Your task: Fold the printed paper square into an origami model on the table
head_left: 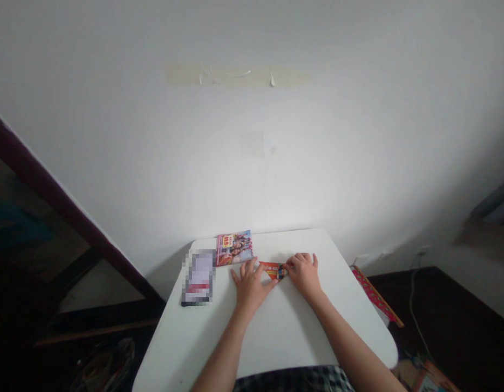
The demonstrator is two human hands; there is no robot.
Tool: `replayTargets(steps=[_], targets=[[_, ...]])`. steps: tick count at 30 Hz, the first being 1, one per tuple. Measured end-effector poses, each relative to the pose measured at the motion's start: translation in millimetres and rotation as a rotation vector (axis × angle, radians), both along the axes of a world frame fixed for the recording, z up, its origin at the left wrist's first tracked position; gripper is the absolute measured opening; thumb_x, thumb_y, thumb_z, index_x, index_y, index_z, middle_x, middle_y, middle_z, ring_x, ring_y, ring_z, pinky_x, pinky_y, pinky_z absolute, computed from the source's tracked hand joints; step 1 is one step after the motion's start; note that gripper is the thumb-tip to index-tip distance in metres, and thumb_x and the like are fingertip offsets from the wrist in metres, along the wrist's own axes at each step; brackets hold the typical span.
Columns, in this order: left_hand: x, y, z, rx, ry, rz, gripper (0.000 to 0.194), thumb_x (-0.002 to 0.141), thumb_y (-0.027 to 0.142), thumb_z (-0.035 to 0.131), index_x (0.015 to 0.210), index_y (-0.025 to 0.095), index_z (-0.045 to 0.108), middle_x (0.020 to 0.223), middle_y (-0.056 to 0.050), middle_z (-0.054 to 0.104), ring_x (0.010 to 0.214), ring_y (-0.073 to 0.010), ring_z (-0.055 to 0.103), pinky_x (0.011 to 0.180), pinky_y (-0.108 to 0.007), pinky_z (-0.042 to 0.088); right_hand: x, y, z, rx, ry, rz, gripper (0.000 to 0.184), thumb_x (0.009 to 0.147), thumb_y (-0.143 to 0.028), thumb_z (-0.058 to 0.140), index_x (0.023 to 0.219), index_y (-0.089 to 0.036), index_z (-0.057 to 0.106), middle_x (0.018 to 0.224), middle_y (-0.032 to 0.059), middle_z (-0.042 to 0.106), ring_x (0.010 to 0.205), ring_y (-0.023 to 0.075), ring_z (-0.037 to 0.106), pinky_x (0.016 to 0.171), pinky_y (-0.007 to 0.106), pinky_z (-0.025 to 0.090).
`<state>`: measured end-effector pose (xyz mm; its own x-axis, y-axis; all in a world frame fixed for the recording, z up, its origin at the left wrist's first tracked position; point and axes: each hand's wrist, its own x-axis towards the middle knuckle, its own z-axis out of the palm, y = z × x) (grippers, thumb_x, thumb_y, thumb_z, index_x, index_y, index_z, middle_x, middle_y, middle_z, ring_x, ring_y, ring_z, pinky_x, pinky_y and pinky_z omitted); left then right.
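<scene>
While the left hand [249,284], fingers apart, touches the folded orange paper [273,269], the right hand [304,272] pinches its right end; uneven pressure could skew it.

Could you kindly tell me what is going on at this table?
Someone is handling a small orange printed paper on the white table. The left hand, fingers spread, is at its left side, and the right hand is at its right end. A colourful printed leaflet lies beyond the left hand, near the wall.
</scene>
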<state>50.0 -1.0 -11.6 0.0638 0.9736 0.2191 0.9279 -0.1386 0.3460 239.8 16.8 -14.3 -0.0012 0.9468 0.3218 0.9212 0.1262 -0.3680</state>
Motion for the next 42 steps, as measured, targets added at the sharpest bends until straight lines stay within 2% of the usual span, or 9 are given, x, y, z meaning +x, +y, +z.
replayTargets(steps=[21,32,38,42], targets=[[3.9,0.4,2.5,-0.006,-0.008,0.031,0.039,0.073,0.052,0.073,0.108,0.034,0.070,0.150,-0.003,0.049,0.140,-0.0349,0.036,0.115,-0.073,0.012,-10.8,-1.2,6.6,-0.031,-0.064,-0.078,0.018,0.094,-0.037,0.055,0.089,-0.026,0.069,0.098,0.0038,0.067,0.108,0.0241,0.052,0.114,0.061,0.013],[2.8,-1.0,-3.2,0.024,0.034,0.008,0.041,0.077,0.054,0.069,0.112,0.033,0.068,0.150,-0.005,0.049,0.141,-0.0351,0.036,0.114,-0.075,0.013,-9.3,-2.1,6.2,-0.034,-0.048,-0.064,0.016,0.094,-0.036,0.056,0.091,-0.026,0.068,0.099,0.0030,0.067,0.111,0.0242,0.052,0.114,0.062,0.016],[4.0,-2.6,-2.7,0.039,0.025,0.009,0.034,0.083,0.056,0.062,0.108,0.034,0.070,0.152,-0.003,0.046,0.141,-0.0351,0.035,0.113,-0.076,0.012,-7.8,-2.4,4.7,-0.020,-0.056,-0.053,0.017,0.095,-0.037,0.054,0.092,-0.026,0.068,0.099,0.0025,0.067,0.111,0.0235,0.052,0.114,0.061,0.016],[4.1,-1.2,-1.8,0.025,0.015,0.021,0.036,0.081,0.057,0.063,0.108,0.034,0.070,0.154,-0.003,0.045,0.141,-0.0359,0.034,0.113,-0.077,0.012,-8.1,-3.6,6.4,-0.029,-0.050,-0.046,0.017,0.095,-0.037,0.055,0.092,-0.026,0.068,0.099,0.0023,0.067,0.111,0.0237,0.052,0.115,0.061,0.015]])
